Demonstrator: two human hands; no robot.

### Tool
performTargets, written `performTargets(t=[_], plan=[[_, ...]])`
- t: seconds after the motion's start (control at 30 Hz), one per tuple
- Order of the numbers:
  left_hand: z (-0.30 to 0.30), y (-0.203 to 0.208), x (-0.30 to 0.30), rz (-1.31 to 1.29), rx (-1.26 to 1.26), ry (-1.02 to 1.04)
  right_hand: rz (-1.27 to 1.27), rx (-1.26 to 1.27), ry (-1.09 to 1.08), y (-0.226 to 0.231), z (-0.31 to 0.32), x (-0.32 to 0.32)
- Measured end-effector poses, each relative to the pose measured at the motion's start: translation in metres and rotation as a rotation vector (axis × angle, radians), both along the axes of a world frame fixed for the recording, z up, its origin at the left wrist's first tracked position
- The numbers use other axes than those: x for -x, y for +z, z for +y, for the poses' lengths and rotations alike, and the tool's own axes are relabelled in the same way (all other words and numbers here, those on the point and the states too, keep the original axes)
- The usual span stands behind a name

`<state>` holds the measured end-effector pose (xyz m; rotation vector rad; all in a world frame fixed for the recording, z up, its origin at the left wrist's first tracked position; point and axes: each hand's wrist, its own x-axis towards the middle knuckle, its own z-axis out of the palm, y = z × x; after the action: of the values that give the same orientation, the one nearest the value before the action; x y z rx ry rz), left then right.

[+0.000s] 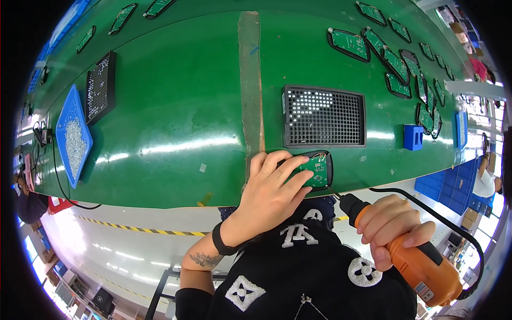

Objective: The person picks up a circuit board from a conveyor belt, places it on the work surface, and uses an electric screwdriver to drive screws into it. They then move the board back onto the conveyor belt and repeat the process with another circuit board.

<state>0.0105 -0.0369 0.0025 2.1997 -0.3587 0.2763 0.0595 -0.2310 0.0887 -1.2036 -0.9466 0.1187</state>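
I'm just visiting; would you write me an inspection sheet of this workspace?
Surface: glossy green tabletop with a brownish strip across it.
Job's things: cased circuit board; orange power tool; black tray with white pieces in some holes.
Clutter: more cased boards; blue block; small scraps.
Hands: left hand spread on the circuit board; right hand gripping the orange power tool.
Cables: the tool's black cord; thin dark cable at far left.
Surroundings: striped floor line, blue crates, people.
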Motion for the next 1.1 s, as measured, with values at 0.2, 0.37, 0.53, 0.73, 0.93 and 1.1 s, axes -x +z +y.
performTargets(t=[0.2,0.37,0.53,0.73,0.93,1.1], plan=[[0.000,-0.001,0.000,0.005,-0.005,-0.005,-0.022,-0.036,-0.012,-0.004,0.001,-0.001],[0.000,-0.001,0.000,0.011,0.002,-0.001,-0.021,-0.009,0.010,-0.003,0.001,-0.003],[0.000,-0.002,0.001,0.006,-0.003,-0.001,-0.032,0.035,0.018,-0.001,0.001,-0.004],[0.001,-0.002,0.000,0.009,-0.012,-0.002,-0.075,0.130,0.083,0.000,0.003,-0.005],[0.000,-0.001,0.000,0.023,0.008,-0.004,-0.068,0.146,0.080,0.000,0.010,-0.008],[0.002,-0.002,0.002,0.027,0.016,-0.011,0.092,0.081,0.135,0.004,0.015,-0.021]])
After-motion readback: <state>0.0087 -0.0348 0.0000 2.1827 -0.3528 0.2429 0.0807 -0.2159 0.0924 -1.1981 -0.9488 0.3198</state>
